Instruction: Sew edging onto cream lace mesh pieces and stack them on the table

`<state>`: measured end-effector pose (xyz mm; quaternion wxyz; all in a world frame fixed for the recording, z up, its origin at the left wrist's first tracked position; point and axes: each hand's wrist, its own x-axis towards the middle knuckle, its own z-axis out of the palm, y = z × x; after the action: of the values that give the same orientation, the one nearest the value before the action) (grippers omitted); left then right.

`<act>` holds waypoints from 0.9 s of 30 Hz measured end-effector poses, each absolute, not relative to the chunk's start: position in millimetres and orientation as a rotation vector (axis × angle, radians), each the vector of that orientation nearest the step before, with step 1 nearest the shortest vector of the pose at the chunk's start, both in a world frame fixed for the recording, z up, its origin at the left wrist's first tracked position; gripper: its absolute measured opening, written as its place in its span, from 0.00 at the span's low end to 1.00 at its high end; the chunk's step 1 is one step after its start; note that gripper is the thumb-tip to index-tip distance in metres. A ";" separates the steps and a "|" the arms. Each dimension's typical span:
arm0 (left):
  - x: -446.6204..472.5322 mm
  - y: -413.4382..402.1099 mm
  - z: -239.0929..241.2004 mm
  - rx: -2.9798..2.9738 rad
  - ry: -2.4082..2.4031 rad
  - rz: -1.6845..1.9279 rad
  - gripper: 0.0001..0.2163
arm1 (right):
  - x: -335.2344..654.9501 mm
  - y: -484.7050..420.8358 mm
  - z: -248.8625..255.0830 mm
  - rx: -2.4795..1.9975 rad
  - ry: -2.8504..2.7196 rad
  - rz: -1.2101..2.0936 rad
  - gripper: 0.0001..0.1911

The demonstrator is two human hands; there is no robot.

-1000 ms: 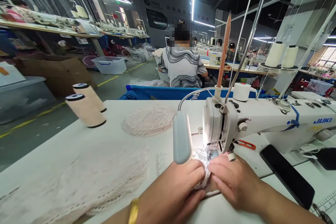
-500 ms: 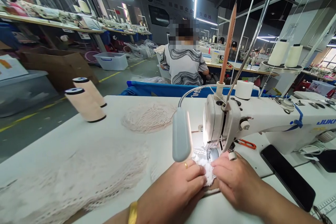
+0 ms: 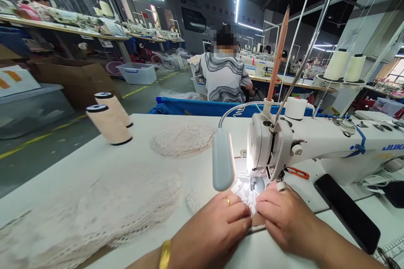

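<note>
A white JUKI sewing machine point(image 3: 303, 143) stands at the right, its needle area lit by a grey lamp point(image 3: 222, 162) on a bent metal neck. Under the presser foot lies a piece of white lace fabric point(image 3: 245, 191). My left hand point(image 3: 225, 218), with a ring and a gold bangle, grips the lace's left side with curled fingers. Opposite it, my right hand point(image 3: 284, 210) pinches the right side of the same lace, close to the needle. The fingertips of both hands partly cover the fabric.
Lace pieces point(image 3: 126, 206) spread over the white table's left side, with an oval lace piece point(image 3: 183, 139) behind. Two thread cones point(image 3: 109, 125) stand at the far left edge. A phone point(image 3: 347, 212) and orange snips point(image 3: 296, 172) lie right. A person point(image 3: 222, 71) sits ahead.
The lace has shifted slightly under the presser foot, and more of it shows behind and left of the needle. Both hands keep their hold. The whole view has moved a little.
</note>
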<state>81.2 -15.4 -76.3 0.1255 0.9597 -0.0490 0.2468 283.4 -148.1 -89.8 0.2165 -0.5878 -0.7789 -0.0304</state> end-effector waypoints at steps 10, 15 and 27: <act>86.9 -6.9 -88.5 2.837 -0.060 0.745 0.14 | 282.8 -141.6 -92.7 -1.697 -2.100 -0.083 0.11; 91.6 -2.1 -87.0 2.831 -0.054 0.775 0.16 | 283.3 -137.8 -94.5 -1.770 -2.037 -0.100 0.14; 104.3 11.4 -88.7 2.772 0.086 0.843 0.13 | 279.6 -132.1 -89.9 -1.829 -1.899 -0.106 0.17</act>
<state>104.3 11.4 -88.7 0.1213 0.9492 0.0293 0.2888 279.6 -132.1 -89.9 0.2485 -0.6714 -0.6971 -0.0389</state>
